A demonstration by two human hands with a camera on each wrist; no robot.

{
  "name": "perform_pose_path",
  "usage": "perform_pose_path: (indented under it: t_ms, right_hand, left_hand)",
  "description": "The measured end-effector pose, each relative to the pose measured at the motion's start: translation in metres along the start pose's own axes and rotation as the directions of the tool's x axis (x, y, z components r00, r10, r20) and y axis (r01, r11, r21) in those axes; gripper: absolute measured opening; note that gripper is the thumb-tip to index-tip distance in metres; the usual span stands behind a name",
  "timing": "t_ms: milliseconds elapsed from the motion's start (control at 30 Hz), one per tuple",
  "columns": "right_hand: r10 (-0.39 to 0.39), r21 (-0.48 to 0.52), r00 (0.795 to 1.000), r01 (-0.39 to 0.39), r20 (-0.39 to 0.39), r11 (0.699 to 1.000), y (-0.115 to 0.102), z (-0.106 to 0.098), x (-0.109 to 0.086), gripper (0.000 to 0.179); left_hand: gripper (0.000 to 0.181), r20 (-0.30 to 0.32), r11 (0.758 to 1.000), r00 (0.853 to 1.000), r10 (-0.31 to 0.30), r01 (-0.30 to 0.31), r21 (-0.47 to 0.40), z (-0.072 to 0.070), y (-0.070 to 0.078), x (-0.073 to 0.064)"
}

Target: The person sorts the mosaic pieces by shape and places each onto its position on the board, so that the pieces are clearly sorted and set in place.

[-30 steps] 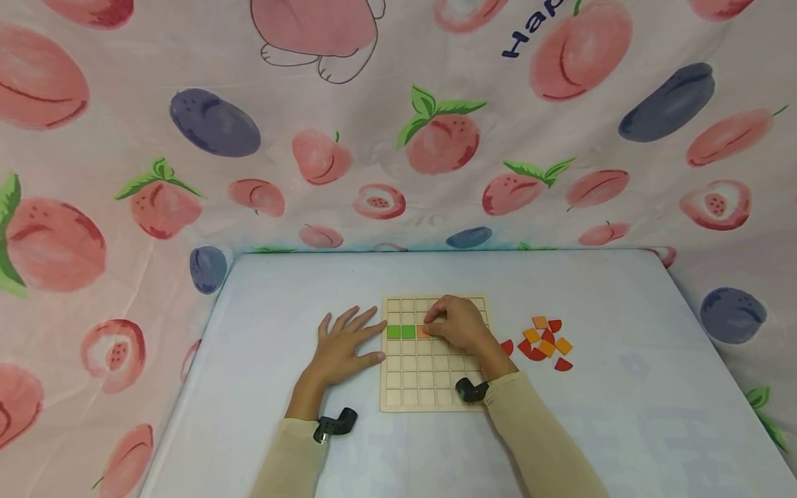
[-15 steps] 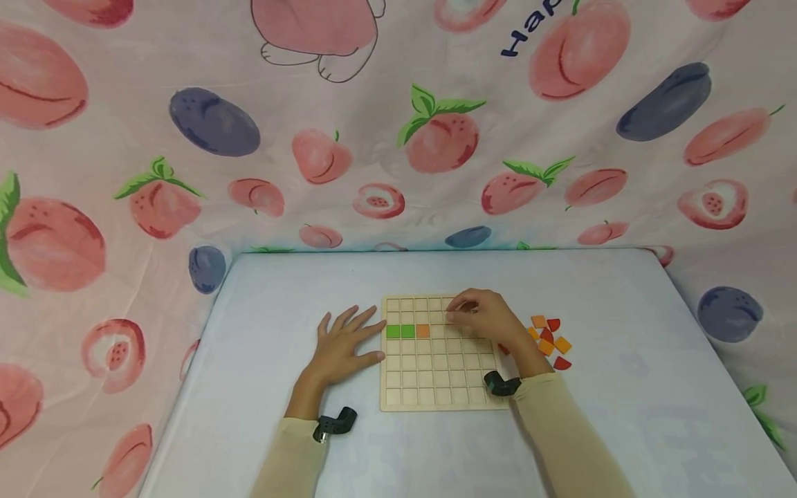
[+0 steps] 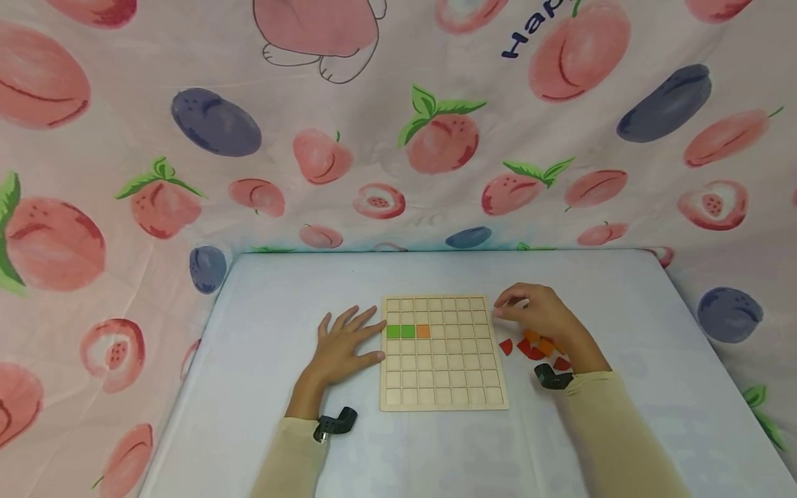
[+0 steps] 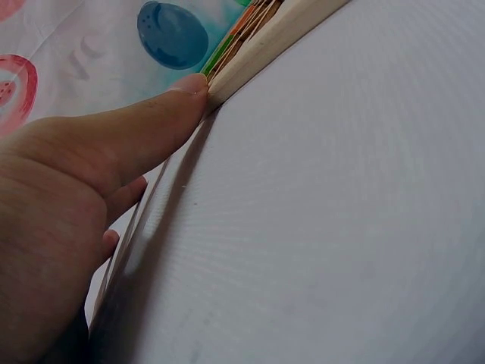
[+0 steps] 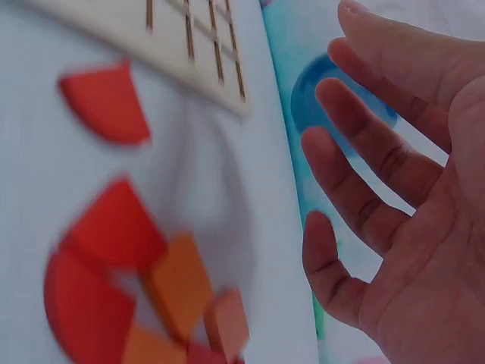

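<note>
The right hand (image 3: 540, 312), empty with fingers loosely curved, has moved off the wooden grid board (image 3: 443, 379) towards the red quarter-circle pieces (image 3: 506, 347). The orange square tile (image 3: 423, 331) is left beside 2 green square tiles (image 3: 400, 332), so 3 cells are filled. The left hand (image 3: 339, 353), spread wide, touches the board's edge.

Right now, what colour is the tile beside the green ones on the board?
That tile is orange, clearest in the head view.
</note>
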State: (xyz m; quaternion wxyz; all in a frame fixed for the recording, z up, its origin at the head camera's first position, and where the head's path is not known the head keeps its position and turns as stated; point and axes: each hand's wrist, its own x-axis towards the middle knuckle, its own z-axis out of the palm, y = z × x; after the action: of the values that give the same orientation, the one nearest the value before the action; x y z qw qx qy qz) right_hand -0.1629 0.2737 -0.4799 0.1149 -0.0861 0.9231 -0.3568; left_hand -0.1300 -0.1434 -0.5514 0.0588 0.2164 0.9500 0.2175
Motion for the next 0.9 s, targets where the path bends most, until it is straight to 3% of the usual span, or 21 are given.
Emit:
perform_pose_path:
  t_ms: [400,667,900]
  right_hand:
    - [0.085,-0.045,0.995,-0.083,0.048,0.996,0.038,-0.022,-0.016,0.021]
    - [0.047,-0.104,0.995,-0.038,0.087,0.994,0.05,-0.025,-0.021,0.015]
    - [0.1,-0.162,0.988,-0.08,0.121,0.983,0.053,-0.022,-0.022,0.013]
  left_hand:
    - [0.067,0.003,1.0,1.0,0.0,0.0,0.005,0.001,-0.001,0.0]
    - [0.065,-0.005,1.0,1.0,0.007,-0.007,-0.002,0.001,0.0,0.0]
    - [0.066,-0.014,1.0,1.0,0.01,-0.01,-0.002,0.0,0.001,-0.001]
